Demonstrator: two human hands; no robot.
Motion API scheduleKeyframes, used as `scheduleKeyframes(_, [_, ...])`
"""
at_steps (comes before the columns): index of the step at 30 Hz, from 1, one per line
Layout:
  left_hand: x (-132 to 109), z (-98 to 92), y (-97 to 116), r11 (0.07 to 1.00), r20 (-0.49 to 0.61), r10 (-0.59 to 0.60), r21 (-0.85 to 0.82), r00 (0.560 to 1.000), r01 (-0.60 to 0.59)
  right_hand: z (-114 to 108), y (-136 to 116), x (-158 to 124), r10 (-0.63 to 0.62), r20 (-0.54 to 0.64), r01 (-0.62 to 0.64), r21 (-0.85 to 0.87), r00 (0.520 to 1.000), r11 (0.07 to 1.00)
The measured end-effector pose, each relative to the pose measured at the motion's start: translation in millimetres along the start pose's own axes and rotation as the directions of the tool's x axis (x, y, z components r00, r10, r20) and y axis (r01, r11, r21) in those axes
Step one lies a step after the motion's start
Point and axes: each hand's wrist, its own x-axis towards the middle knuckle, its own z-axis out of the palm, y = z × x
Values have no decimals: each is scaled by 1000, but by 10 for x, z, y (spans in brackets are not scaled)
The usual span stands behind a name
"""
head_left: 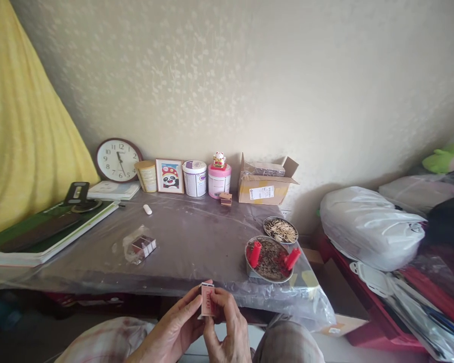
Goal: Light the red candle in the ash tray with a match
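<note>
Because the pink box (208, 302) is small, we pinch it in the grip of our left hand (182, 322) and right hand (229, 321), near the edge of the surface (196, 244), probably so that it is steady and well seen.

Small pink cardboard box (209, 304) at 6 o'clock, red print. Short red cylindrical stubs (255, 254) at 5 o'clock; cream wallpaper (196, 75) at 12, pale leafy pattern.

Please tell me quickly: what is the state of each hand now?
Left hand: closed, holding the small pink box at its left side.
Right hand: closed, holding the same box at its right side.
</note>
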Motion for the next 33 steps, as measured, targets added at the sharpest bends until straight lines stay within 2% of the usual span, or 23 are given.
scheduleKeyframes(4, [1, -35, -6, 1000, -22, 8, -1, 1000, -8, -57, -11, 36, -17, 44, 15, 52, 999, 999])
scheduleKeyframes(10, [-9, 7, -54, 1000, -74, 22, 1, 997, -22, -49, 7, 4, -50, 22, 49, 17, 999, 999])
scheduleKeyframes(16, [-2, 43, -62, 1000, -91, 10, -28, 996, -13, 42, 81, -47, 15, -5, -15, 0, 1000, 1000])
scheduleKeyframes(21, [-18, 14, -26, 999, -75, 6, -48, 997, -10, -70, 62, -5, 26, 132, -42, 125, 991, 991])
scheduleKeyframes(23, [-18, -6, -19, 999, -70, 5, -50, 998, -8, -139, 56, 29, 67, 171, -94, 154, 983, 984])
scheduleKeyframes(27, [4, -64, -44, 999, -86, -35, -16, 996, 34, -208, 127, 67, 165, 106, -180, 147, 981, 973])
scheduleKeyframes(30, [18, -92, -73, 997, -116, -40, 58, 992, 47, -205, 197, 72, 108, 35, -112, 123, 994, 986])
scheduleKeyframes(33, [19, -79, -85, 989, -178, -34, 134, 983, 59, -195, 217, 75, 69, 50, -74, 103, 996, 992])
